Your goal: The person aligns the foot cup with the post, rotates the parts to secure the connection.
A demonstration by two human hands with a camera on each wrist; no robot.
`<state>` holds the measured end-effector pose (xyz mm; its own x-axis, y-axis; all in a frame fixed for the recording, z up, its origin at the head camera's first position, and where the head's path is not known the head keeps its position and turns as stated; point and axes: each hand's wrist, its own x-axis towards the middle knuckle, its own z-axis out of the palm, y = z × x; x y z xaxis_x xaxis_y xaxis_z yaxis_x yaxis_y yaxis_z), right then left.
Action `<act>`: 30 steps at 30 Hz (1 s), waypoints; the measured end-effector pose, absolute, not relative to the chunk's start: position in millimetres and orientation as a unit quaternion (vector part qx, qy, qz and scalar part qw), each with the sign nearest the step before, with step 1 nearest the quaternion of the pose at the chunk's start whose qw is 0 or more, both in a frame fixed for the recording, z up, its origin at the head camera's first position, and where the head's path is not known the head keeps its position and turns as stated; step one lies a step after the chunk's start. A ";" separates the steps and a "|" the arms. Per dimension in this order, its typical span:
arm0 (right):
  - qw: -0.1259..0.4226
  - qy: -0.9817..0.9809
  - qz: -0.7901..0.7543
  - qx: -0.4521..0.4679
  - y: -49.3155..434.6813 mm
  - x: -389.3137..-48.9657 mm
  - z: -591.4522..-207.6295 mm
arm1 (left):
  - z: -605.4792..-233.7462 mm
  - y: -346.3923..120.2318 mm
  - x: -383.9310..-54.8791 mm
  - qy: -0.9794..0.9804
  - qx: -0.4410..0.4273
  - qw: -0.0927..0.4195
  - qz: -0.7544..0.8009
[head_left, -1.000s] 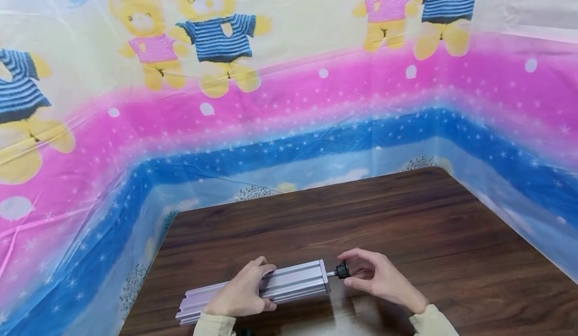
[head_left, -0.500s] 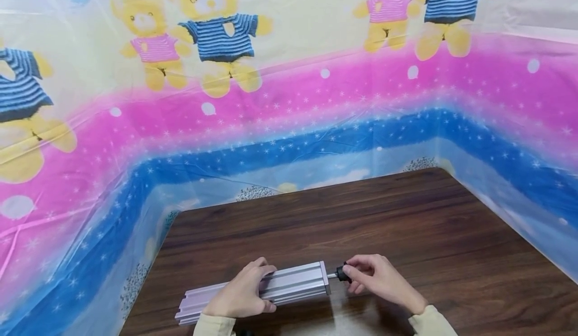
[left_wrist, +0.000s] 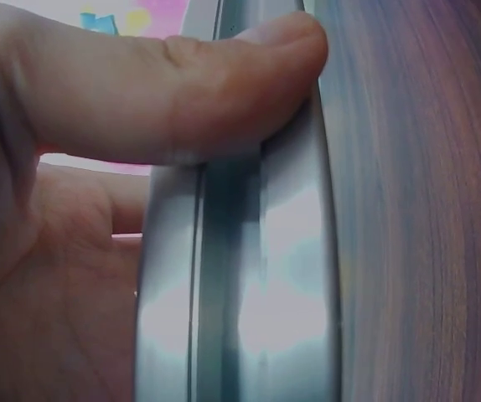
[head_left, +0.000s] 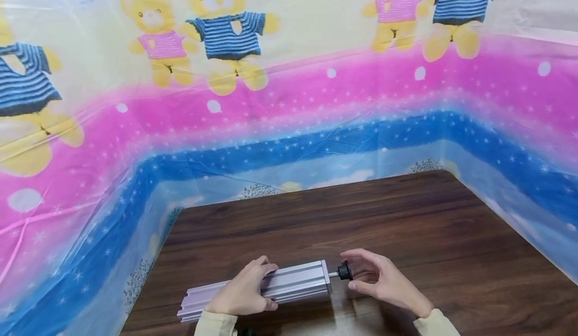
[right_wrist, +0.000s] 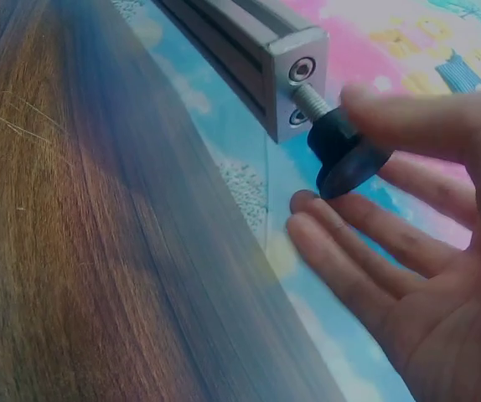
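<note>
My left hand (head_left: pixel 241 291) grips a silver aluminium profile (head_left: pixel 298 281) from above, thumb on the near side. In the left wrist view the thumb lies across the profile's groove (left_wrist: pixel 232 293). From the profile's right end plate (right_wrist: pixel 284 105), fixed with socket screws, sticks a threaded rod (right_wrist: pixel 312 102) carrying a black levelling foot (head_left: pixel 344 271). Around that foot my right hand (head_left: pixel 384 281) is spread, fingers loosely extended and the thumb close to it. Whether the thumb touches the foot is hard to tell.
Beneath lies a dark wood-grain table (head_left: pixel 406 210). A cloth (head_left: pixel 289 140) printed with bears hangs along its back and sides. A small dark object (head_left: pixel 246 332), mostly cut off, shows at the bottom edge beside the left sleeve.
My right fingers pinched the black foot half a second ago and are now spread off it, as they were a second ago. The left hand keeps its grip; the view has shifted slightly.
</note>
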<state>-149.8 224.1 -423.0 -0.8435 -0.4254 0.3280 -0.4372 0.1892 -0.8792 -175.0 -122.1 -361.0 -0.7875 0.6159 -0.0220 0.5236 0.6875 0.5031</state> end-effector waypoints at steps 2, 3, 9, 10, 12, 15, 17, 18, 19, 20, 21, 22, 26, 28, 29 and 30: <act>0.015 -0.771 0.568 0.289 224.4 -149.4 -423.0 | -361.3 -121.6 -174.4 0.914 0.312 0.096 0.240; 0.018 -0.773 0.564 0.289 224.5 -149.2 -423.0 | -361.3 -121.2 -174.1 0.915 0.311 0.098 0.238; 0.009 -0.783 0.563 0.264 225.5 -150.3 -421.1 | -360.6 -117.5 -173.0 0.918 0.319 0.080 0.222; 0.002 -0.782 0.566 0.262 225.5 -150.7 -420.3 | -360.6 -117.1 -172.8 0.918 0.321 0.075 0.219; -0.011 -0.779 0.571 0.257 225.2 -150.8 -418.6 | -360.5 -117.0 -172.5 0.919 0.320 0.077 0.219; -0.040 -0.779 0.578 0.238 224.0 -150.6 -418.1 | -360.5 -117.4 -171.2 0.919 0.314 0.084 0.222; -0.052 -0.782 0.579 0.223 223.3 -150.8 -418.8 | -360.4 -117.2 -170.7 0.920 0.311 0.086 0.222; -0.056 -0.784 0.578 0.219 223.2 -151.1 -419.4 | -360.4 -117.1 -170.4 0.921 0.310 0.086 0.221; -0.061 -0.785 0.577 0.215 223.1 -151.3 -420.0 | -360.3 -116.7 -170.0 0.920 0.311 0.086 0.223; -0.065 -0.786 0.576 0.214 223.2 -151.6 -420.3 | -360.3 -116.3 -170.0 0.920 0.312 0.085 0.223; -0.068 -0.785 0.576 0.215 223.4 -151.7 -420.5 | -360.4 -116.1 -170.2 0.920 0.312 0.085 0.222; -0.071 -0.784 0.578 0.215 223.7 -151.5 -420.6 | -360.6 -116.0 -170.4 0.919 0.313 0.084 0.223; -0.075 -0.782 0.581 0.211 224.6 -149.8 -420.3 | -359.5 -116.6 -171.2 0.917 0.314 0.086 0.229; -0.066 -0.780 0.584 0.216 225.6 -148.2 -420.5 | -358.8 -116.8 -171.4 0.916 0.314 0.087 0.233; -0.056 -0.780 0.583 0.221 226.0 -147.4 -420.6 | -358.2 -116.8 -171.4 0.916 0.314 0.087 0.234; -0.045 -0.777 0.584 0.230 226.6 -146.8 -420.8 | -358.0 -116.7 -171.4 0.916 0.314 0.087 0.235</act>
<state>-146.8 226.6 -420.8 -0.8905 -0.4095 0.1984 -0.3045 0.2125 -0.9285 -171.4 -116.7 -358.0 -0.7872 0.6166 -0.0108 0.5350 0.6916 0.4852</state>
